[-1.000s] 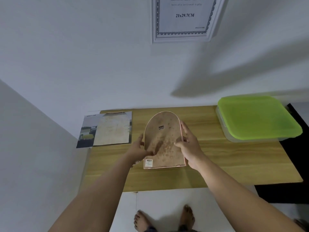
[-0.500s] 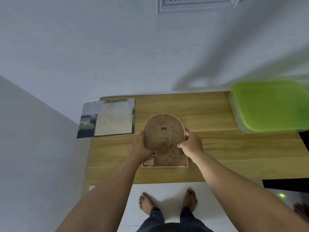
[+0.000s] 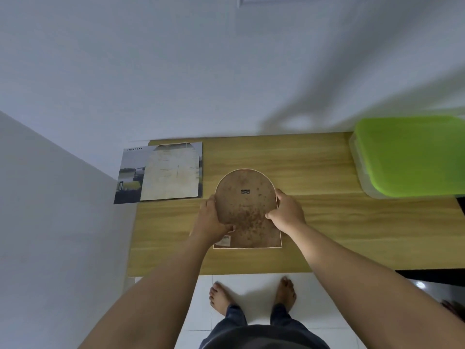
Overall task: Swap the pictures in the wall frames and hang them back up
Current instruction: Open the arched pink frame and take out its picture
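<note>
An arch-topped picture frame (image 3: 246,207) lies face down on the wooden table (image 3: 327,222), showing its brown spotted backing board and a small metal hanger. My left hand (image 3: 212,222) grips its left edge, thumb on the backing. My right hand (image 3: 286,214) grips its right edge, fingers curled over the backing. At the table's back left lie two loose pictures: a dark "SMART CAR" print (image 3: 130,176) and on top of it a pale arch-shaped sheet (image 3: 171,175). The bottom rim of a white frame on the wall (image 3: 281,0) shows at the top edge.
A clear plastic box with a green lid (image 3: 412,154) stands at the table's back right. A white wall runs behind the table and another closes in on the left. My bare feet stand on white floor tiles (image 3: 251,285) below the table's front edge.
The frame went from tilted up off the table to lying flat on it. My view tipped downward, so the wall frame slid almost out of sight. Both hands stayed on the frame's edges.
</note>
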